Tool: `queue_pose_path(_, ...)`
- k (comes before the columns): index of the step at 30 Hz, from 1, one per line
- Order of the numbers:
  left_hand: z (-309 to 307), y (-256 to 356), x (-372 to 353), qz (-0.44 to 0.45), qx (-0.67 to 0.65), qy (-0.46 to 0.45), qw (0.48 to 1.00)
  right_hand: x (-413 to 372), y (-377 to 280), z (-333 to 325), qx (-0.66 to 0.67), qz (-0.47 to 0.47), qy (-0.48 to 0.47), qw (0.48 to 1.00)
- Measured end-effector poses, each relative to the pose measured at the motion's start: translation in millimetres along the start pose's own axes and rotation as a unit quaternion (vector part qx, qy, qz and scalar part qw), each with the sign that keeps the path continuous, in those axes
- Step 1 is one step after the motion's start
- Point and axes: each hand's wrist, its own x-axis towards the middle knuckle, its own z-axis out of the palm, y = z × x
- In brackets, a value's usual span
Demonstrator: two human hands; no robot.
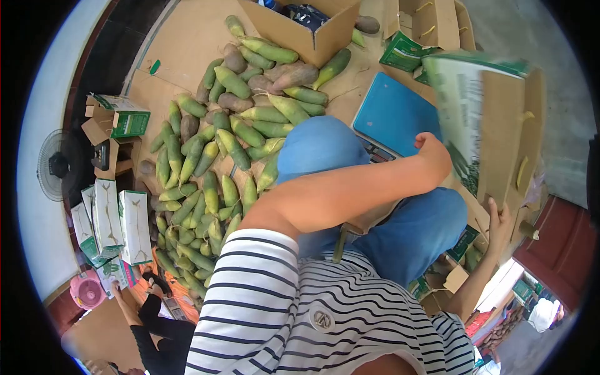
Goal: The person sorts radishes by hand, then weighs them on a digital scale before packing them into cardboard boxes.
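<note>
My left arm crosses in front of my body, and my left hand [432,156] is over the right edge of a flat blue scale [395,112], fingers curled in; whatever they may hold is hidden. Farther right, my right hand [498,226] grips the lower edge of a cardboard carton [502,134] with a green and white printed side. The carton stands tilted and open, slightly blurred, with yellow cord handles. A keypad strip on the scale shows beside my knee. Many green radishes [232,149] lie heaped on the floor to the left.
An open brown box [312,40] stands at the top among the radishes. Another open carton [431,25] is at the upper right. Folded white cartons [134,225], a fan [57,165] and a pink fan [88,289] line the left. Another person's dark sleeve [150,340] shows lower left.
</note>
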Motion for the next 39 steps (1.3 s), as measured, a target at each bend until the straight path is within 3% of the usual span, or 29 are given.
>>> queue_pose_path(3,0.3,3.0,-3.1,-0.015,0.008,0.004,1.0,23.3,-28.0,28.1,0.043,-0.094,-0.102,0.989)
queue_pose_path(6,-10.1,-4.3,-15.0,-0.01,-0.002,-0.014,1.0,55.3,-22.7,66.6,-0.102,-0.188,-0.17,0.962)
queue_pose_path(9,-9.4,-11.0,-14.7,-0.018,-0.032,-0.031,0.999,54.9,-57.5,69.7,-0.219,-0.193,-0.191,0.937)
queue_pose_path(15,-7.4,-17.3,-14.4,-0.043,-0.011,-0.047,0.998,61.8,-97.2,65.1,-0.308,-0.207,-0.279,0.886)
queue_pose_path(18,-10.0,-20.5,-12.3,-0.029,0.015,-0.091,0.995,63.8,-133.9,81.4,-0.329,-0.2,-0.326,0.863)
queue_pose_path(21,-18.3,-19.7,-16.7,-0.04,0.026,-0.094,0.994,92.1,-99.5,116.7,-0.247,-0.288,-0.33,0.864)
queue_pose_path(23,-23.2,-13.7,-23.3,-0.026,0.023,-0.087,0.996,80.0,-124.8,140.5,-0.043,-0.151,-0.35,0.924)
queue_pose_path(26,-20.6,-9.5,-29.8,-0.008,0.005,-0.055,0.998,90.0,-166.4,164.2,0.037,0.14,-0.293,0.945)
queue_pose_path(27,-21.6,-6.9,-30.4,-0.001,-0.001,-0.041,0.999,92.2,-168.0,167.1,0.058,0.177,-0.274,0.944)
queue_pose_path(29,-23.5,-0.7,-33.6,0.011,-0.008,-0.007,1.0,91.7,-150.2,159.7,0.109,0.149,-0.248,0.951)
queue_pose_path(33,-27.3,10.0,-45.7,0.03,-0.039,0.088,0.995,87.0,-107.4,129.8,0.18,0.014,-0.144,0.973)
queue_pose_path(35,-38.0,15.9,-54.1,0.041,-0.065,0.168,0.983,85.4,-88.7,119.2,0.145,-0.072,-0.05,0.985)
queue_pose_path(37,-52.6,16.8,-64.7,0.036,-0.107,0.311,0.944,87.6,-77.6,108.5,0.071,-0.141,0.012,0.987)
queue_pose_path(39,-64.4,9.3,-79.6,0.015,-0.162,0.507,0.847,90.2,-64.1,103.5,-0.042,-0.206,0.031,0.977)
